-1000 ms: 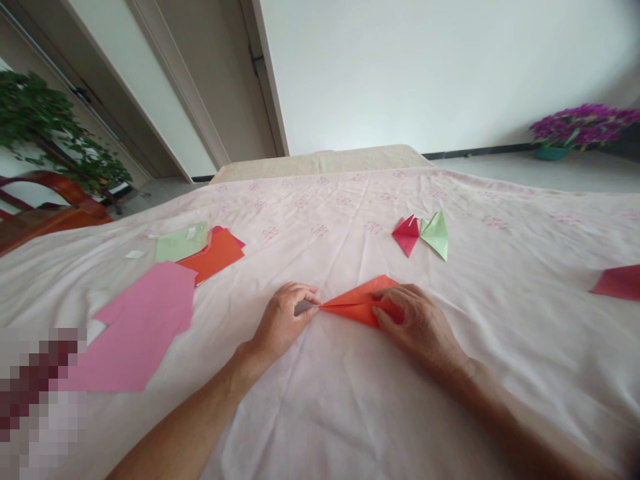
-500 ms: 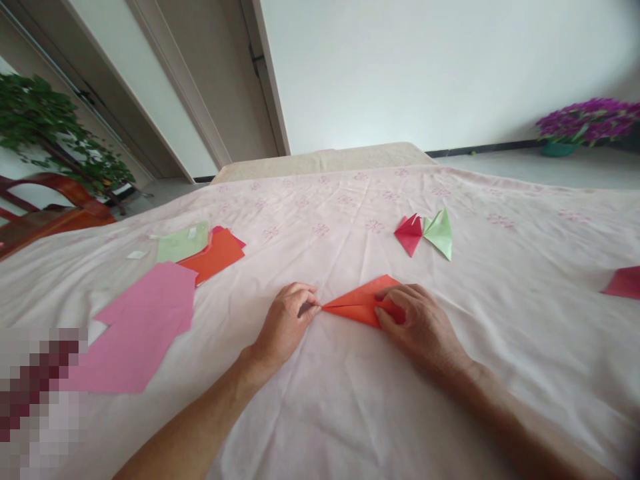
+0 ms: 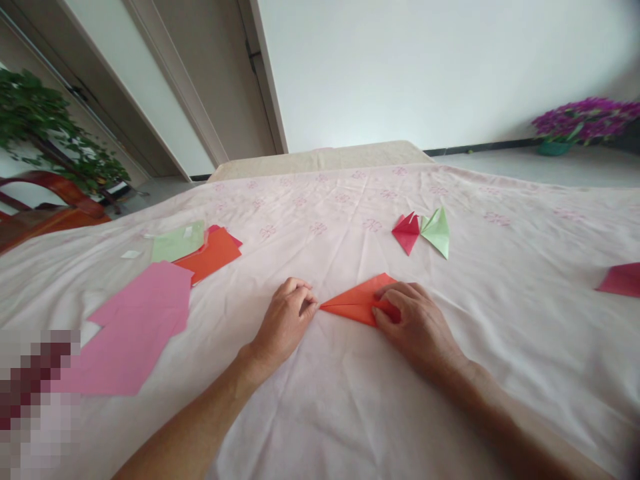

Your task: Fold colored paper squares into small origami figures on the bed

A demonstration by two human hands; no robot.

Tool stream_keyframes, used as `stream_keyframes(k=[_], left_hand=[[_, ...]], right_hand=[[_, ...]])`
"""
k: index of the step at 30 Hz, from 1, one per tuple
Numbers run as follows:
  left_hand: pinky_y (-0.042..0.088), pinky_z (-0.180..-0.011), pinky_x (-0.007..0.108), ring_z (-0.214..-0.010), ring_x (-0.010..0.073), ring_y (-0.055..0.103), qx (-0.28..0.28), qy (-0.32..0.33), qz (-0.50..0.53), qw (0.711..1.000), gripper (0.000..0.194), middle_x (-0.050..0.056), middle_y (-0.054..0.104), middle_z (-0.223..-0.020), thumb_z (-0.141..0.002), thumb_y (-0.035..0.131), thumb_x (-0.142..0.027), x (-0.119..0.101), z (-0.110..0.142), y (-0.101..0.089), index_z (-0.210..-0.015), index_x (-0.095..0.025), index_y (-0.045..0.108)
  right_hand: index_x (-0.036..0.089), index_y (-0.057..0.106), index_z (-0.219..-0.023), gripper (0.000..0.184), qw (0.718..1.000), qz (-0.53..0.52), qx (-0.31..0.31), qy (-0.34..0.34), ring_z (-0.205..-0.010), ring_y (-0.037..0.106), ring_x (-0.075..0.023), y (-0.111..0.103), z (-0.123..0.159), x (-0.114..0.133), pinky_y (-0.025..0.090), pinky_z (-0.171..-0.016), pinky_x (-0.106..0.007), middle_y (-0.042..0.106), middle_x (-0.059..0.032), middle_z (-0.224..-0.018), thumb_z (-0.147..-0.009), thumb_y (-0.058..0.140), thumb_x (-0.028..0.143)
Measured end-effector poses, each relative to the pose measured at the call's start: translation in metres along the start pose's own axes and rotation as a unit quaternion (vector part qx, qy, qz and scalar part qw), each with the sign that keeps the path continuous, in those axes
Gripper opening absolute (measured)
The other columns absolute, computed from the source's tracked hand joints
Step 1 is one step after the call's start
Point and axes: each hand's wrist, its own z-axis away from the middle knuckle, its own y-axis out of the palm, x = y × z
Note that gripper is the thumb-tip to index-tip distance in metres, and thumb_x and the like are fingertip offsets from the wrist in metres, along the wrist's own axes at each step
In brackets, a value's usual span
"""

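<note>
A sheet of orange paper (image 3: 353, 300), folded to a long kite shape with a seam along its middle, lies on the pale cloth. Its sharp tip points left, and my left hand (image 3: 289, 310) pinches that tip between thumb and forefinger. On the wide right end rests my right hand (image 3: 417, 317), its thumb and fingers closed on the paper and hiding that end. Beyond it, a folded red paper piece (image 3: 407, 235) and a folded light green paper piece (image 3: 437, 233) stand with their points touching or nearly so.
Pink paper sheets (image 3: 143, 327) spread at the left, with orange sheets (image 3: 213, 257) and a light green packet (image 3: 177, 243) behind. A dark pink paper (image 3: 623, 279) lies at the right edge. The flowered tablecloth (image 3: 345, 220) is wrinkled. A wooden chair (image 3: 55, 200) stands far left.
The seam in the orange paper looks flatter and more closed than before. Both hands keep nearly the same places; the view shifts slightly.
</note>
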Motion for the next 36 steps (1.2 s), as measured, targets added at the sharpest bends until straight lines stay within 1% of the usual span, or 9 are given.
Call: stream_keyframes(k=[8,11,14,17,21,25,29,33,36], left_hand=[[0.047,-0.088,0.036,-0.095,0.0199,0.059,0.012,0.001,-0.080,0.997,0.007,0.004,0.060,-0.096,-0.080,0.063,-0.011,-0.007,-0.002,-0.005,-0.079,-0.018,0.061],[0.047,-0.088,0.036,-0.094,0.0192,0.058,0.007,0.013,-0.095,0.995,0.012,0.003,0.060,-0.096,-0.080,0.063,-0.011,-0.008,-0.001,-0.005,-0.087,-0.021,0.063],[0.046,-0.092,0.038,-0.099,0.0197,0.057,-0.004,0.060,-0.106,0.993,0.026,0.003,0.060,-0.105,-0.082,0.062,-0.010,-0.009,0.001,-0.003,-0.101,-0.026,0.066],[0.046,-0.094,0.041,-0.104,0.0212,0.055,-0.017,0.122,-0.119,0.985,0.030,0.005,0.059,-0.111,-0.085,0.058,-0.008,-0.008,0.002,0.000,-0.107,-0.027,0.066],[0.049,-0.093,0.040,-0.105,0.0215,0.055,-0.016,0.215,-0.124,0.969,0.027,0.008,0.062,-0.108,-0.089,0.049,-0.005,-0.011,0.004,0.008,-0.103,-0.019,0.067],[0.053,-0.090,0.036,-0.099,0.0205,0.058,0.001,0.275,-0.158,0.948,0.021,0.009,0.065,-0.100,-0.091,0.050,-0.009,-0.016,0.007,0.010,-0.107,-0.011,0.064],[0.050,-0.097,0.038,-0.105,0.0217,0.060,0.024,0.312,-0.221,0.924,0.030,0.013,0.066,-0.107,-0.091,0.044,-0.003,-0.017,0.011,0.006,-0.116,-0.005,0.060],[0.045,-0.104,0.042,-0.114,0.0238,0.058,0.040,0.317,-0.273,0.908,0.041,0.015,0.064,-0.120,-0.090,0.040,-0.002,-0.016,0.018,0.005,-0.129,-0.008,0.053],[0.045,-0.104,0.044,-0.117,0.0252,0.058,0.043,0.305,-0.292,0.905,0.042,0.016,0.062,-0.124,-0.090,0.040,-0.005,-0.017,0.023,0.005,-0.130,-0.011,0.053]], right_hand=[[0.020,0.062,-0.076,0.005,1.000,0.005,-0.001,0.001,-0.087,0.056,-0.0228,0.001,0.000,0.001,0.046,-0.081,-0.036,0.066,-0.0059,-0.090,-0.078,0.061,0.015],[0.020,0.062,-0.074,0.006,1.000,0.003,-0.001,0.004,-0.087,0.056,-0.0225,0.002,0.000,0.000,0.046,-0.081,-0.036,0.065,-0.0061,-0.089,-0.078,0.061,0.015],[0.020,0.061,-0.073,0.007,1.000,-0.004,0.002,0.008,-0.088,0.056,-0.0221,0.001,0.000,0.000,0.045,-0.081,-0.035,0.065,-0.0060,-0.089,-0.077,0.060,0.015],[0.020,0.060,-0.074,0.007,1.000,-0.011,0.003,0.009,-0.087,0.056,-0.0221,0.000,0.000,0.000,0.045,-0.080,-0.036,0.065,-0.0063,-0.088,-0.078,0.059,0.015],[0.021,0.057,-0.070,0.010,1.000,-0.015,-0.003,0.004,-0.084,0.056,-0.0216,0.000,0.001,0.000,0.045,-0.079,-0.036,0.063,-0.0060,-0.086,-0.078,0.058,0.015],[0.021,0.056,-0.069,0.012,1.000,-0.011,-0.007,0.002,-0.084,0.056,-0.0213,0.000,0.002,0.000,0.044,-0.078,-0.036,0.062,-0.0055,-0.084,-0.079,0.058,0.016],[0.021,0.057,-0.072,0.010,1.000,-0.013,-0.006,0.008,-0.084,0.056,-0.0211,0.000,0.002,0.001,0.044,-0.078,-0.035,0.062,-0.0057,-0.085,-0.080,0.058,0.015],[0.020,0.058,-0.072,0.010,1.000,-0.012,0.001,0.011,-0.085,0.055,-0.0211,-0.002,0.002,0.002,0.044,-0.079,-0.035,0.063,-0.0057,-0.086,-0.079,0.058,0.014],[0.020,0.059,-0.074,0.009,1.000,-0.011,0.002,0.008,-0.086,0.055,-0.0215,-0.002,0.002,0.002,0.044,-0.079,-0.035,0.063,-0.0057,-0.087,-0.079,0.058,0.013]])
